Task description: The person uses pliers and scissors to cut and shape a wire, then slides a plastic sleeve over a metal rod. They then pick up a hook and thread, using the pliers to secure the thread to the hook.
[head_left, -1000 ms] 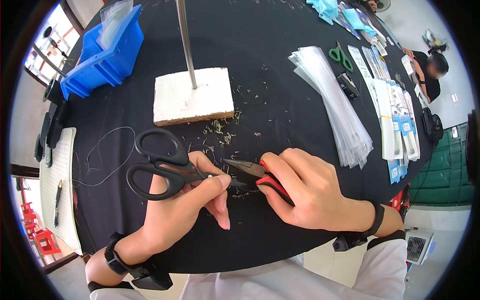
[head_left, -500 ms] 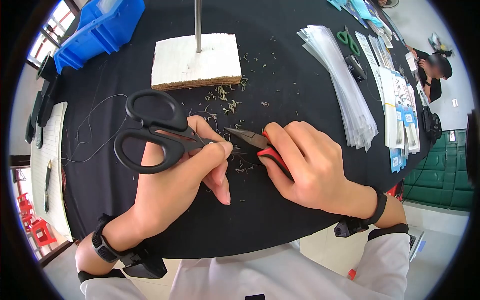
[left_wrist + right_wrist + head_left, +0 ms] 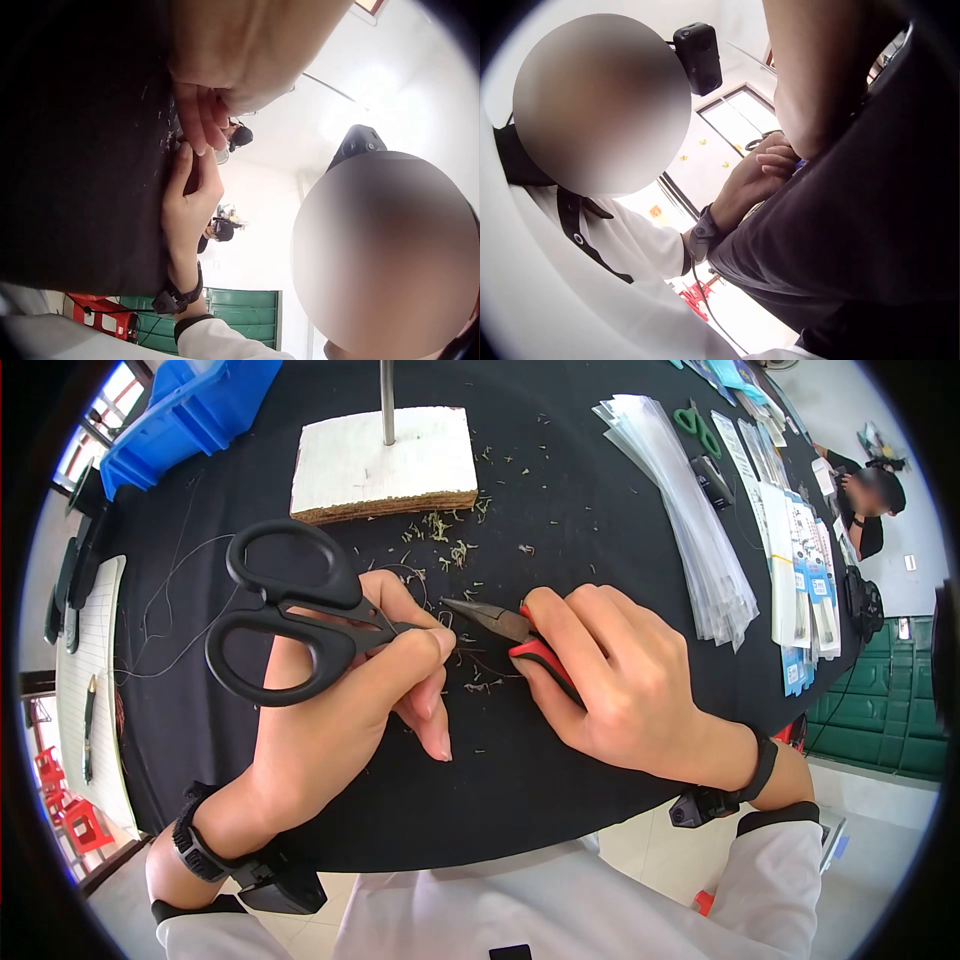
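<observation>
Gripping one pair of black plastic-handled scissors (image 3: 340,635) in the left hand (image 3: 345,705) at nine o'clock, one pair of red-and-black-handled metal pliers (image 3: 512,626) in the right hand (image 3: 615,678) at three. At eleven, one white-topped rectangular block (image 3: 350,465); at ten, one blue plastic bin (image 3: 190,432), contents unclear.

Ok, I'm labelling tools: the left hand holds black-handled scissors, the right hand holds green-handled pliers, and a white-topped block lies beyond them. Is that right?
No: the pliers have red and black handles, not green, as the head view shows. The right hand does hold them, the left hand holds the scissors, and the block lies beyond.
</observation>
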`<state>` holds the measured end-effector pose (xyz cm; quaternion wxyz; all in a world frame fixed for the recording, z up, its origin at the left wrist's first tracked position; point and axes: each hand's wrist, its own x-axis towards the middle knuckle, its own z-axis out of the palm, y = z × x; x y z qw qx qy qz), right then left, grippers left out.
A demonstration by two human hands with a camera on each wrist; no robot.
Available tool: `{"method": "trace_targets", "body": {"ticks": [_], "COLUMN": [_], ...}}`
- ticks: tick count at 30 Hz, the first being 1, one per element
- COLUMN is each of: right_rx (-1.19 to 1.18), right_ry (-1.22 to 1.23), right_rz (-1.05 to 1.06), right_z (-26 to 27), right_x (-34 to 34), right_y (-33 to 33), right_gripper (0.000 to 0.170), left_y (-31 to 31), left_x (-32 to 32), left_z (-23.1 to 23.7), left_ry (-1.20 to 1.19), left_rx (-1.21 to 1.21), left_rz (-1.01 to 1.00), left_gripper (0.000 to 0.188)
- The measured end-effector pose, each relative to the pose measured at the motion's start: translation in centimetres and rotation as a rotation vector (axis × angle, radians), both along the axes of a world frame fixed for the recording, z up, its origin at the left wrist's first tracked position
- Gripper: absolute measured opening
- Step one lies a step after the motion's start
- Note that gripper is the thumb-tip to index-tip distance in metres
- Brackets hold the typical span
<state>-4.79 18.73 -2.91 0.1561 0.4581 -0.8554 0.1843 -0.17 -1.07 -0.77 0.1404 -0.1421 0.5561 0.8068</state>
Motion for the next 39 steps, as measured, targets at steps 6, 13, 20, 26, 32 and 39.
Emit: {"method": "trace_targets", "body": {"ticks": [6, 13, 20, 26, 32, 39], "right_rx": [0.006, -0.135, -0.229, -0.286, -0.56, -0.582], "right_ry": [0.001, -0.18, -0.457, -0.712, -1.344, -1.861], "right_rz": [0.001, -0.003, 0.02, 0.015, 0.089, 0.15], "right_z": [-0.2, 0.5, 1.9, 2.9, 3.2, 3.7], "right_x": [0.0, -0.1, -0.4, -0.7, -0.8, -1.7], "right_y": [0.1, 0.3, 0.8, 1.5, 1.7, 2.6], "right_gripper": [0.036, 0.035, 0.03, 0.031, 0.03, 0.031], "left_y": [0.5, 0.2, -0.2, -0.2, -0.5, -0.6], "left_x": [0.1, -0.1, -0.2, -0.3, -0.4, -0.2], "left_z": [-0.1, 0.3, 0.4, 0.8, 0.7, 0.7], "left_ry": [0.032, 0.037, 0.074, 0.136, 0.14, 0.172], "left_rx": [-0.095, -0.043, 0.01, 0.001, 0.034, 0.056], "left_rz": [0.004, 0.014, -0.058, -0.089, -0.105, -0.091], "left_gripper": [0.011, 0.011, 0.01, 0.008, 0.006, 0.007]}}
